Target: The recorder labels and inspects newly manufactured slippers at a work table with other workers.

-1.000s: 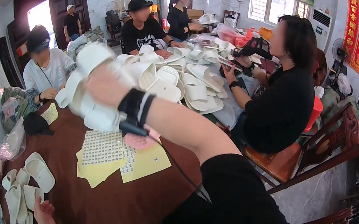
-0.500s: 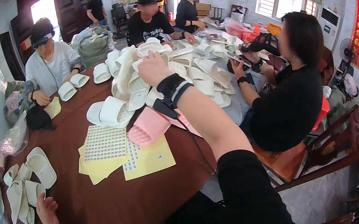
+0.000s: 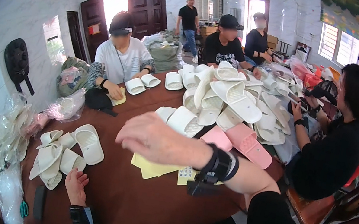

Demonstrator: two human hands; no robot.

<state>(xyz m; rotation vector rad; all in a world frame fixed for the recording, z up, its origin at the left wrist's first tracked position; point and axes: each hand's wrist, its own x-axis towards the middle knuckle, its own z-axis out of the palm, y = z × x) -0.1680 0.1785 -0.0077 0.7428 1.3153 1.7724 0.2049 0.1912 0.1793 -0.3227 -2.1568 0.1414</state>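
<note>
My right hand (image 3: 154, 138) hangs over the brown table, back of the hand up, fingers stretched toward the left with nothing seen in them. Beneath it, partly hidden, lie yellow sticker sheets (image 3: 151, 168). Just beyond its wrist are pink slippers (image 3: 249, 144), at the edge of a large heap of white slippers (image 3: 236, 101). At lower left my left hand (image 3: 77, 186) rests palm up with loosely bent, parted fingers and holds nothing. It is right beside a small group of white slippers (image 3: 89, 144).
Clear plastic bags (image 3: 15, 142) line the table's left edge, near teal-handled scissors (image 3: 24, 208) and a dark bar-shaped object (image 3: 39, 202). Across the table a person in white (image 3: 122, 58) has a pair of slippers. Another person (image 3: 335, 150) sits at right beside a wooden chair (image 3: 309, 210).
My right hand has left the white slipper heap and come back toward me, over the sticker sheets. The view has turned left. My left hand remains by the small slipper group.
</note>
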